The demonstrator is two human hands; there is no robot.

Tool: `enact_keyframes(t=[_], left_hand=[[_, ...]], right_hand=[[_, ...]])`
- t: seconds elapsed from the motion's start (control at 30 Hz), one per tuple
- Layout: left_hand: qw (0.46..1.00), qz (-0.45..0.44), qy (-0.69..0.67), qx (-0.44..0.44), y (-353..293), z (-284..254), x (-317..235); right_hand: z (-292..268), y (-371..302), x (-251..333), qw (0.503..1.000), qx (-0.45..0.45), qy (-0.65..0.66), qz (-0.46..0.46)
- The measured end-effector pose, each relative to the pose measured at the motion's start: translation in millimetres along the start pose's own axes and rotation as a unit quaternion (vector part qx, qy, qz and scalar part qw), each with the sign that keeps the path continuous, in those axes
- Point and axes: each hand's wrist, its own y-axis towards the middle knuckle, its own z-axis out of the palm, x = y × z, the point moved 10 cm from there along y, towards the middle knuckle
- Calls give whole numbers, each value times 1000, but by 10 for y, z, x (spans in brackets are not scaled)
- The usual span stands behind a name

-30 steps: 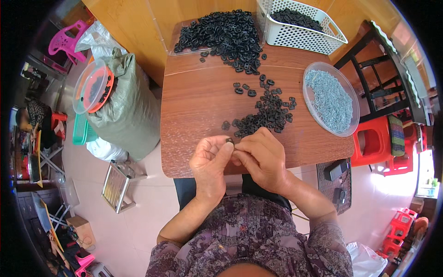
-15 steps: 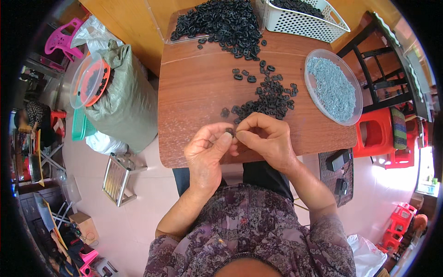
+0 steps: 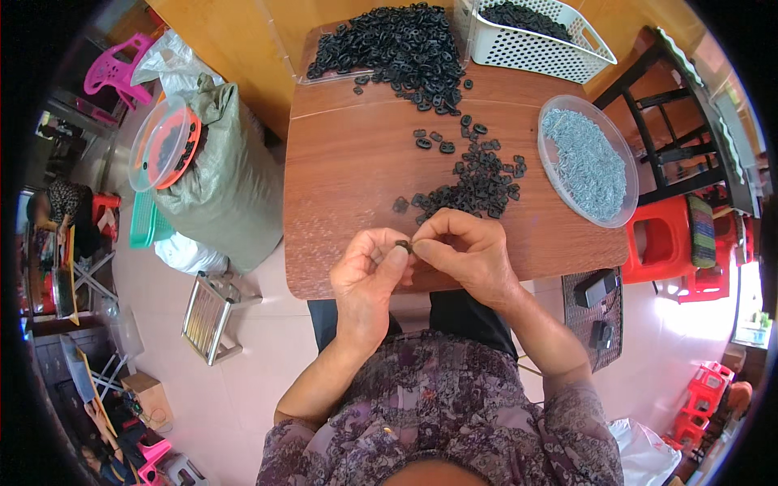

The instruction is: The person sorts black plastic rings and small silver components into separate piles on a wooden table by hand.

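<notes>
Over the near edge of the brown table [image 3: 348,170], my left hand [image 3: 365,271] pinches a small dark plastic piece [image 3: 403,245] between thumb and fingers. My right hand [image 3: 470,251] meets it from the right, thumb and forefinger pressed together at the piece's edge. Whatever those right fingertips hold is too small to make out. Just beyond my hands lies a loose heap of small black plastic pieces [image 3: 474,190]. Farther back, a bigger mound of black oval pieces [image 3: 389,53] spills out of a clear tray.
To the right sits a round clear tub [image 3: 544,150] of thin silvery metal bits. A white perforated basket [image 3: 531,58] with black pieces stands at the back right. Left of the table are a bulging sack [image 3: 231,178] and a metal-framed stool [image 3: 207,320]; red stools [image 3: 648,243] stand right.
Both hands stay together at the table's near edge, fingertips shifting slightly around the piece. The whole view has moved a little, so the table appears slightly lower and to the right.
</notes>
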Motion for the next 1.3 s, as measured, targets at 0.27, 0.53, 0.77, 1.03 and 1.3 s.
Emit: enact_keyframes(t=[0.27,0.53,0.77,1.03,1.3], left_hand=[[1000,-11,13,-21,-13,-58,4],[999,2,39,-7,-37,-70,-8],[999,-9,39,2,-51,-65,-8],[998,0,60,-29,-49,-99,-16],[998,5,52,-36,-50,-116,-8]], right_hand=[[-21,3,-91,1000,-6,-19,-11],[-4,-2,-100,999,-6,-30,-37],[-8,-11,-150,999,-12,-34,-11],[19,5,-120,999,-7,-44,-24],[-1,14,-99,994,-22,-68,-79]])
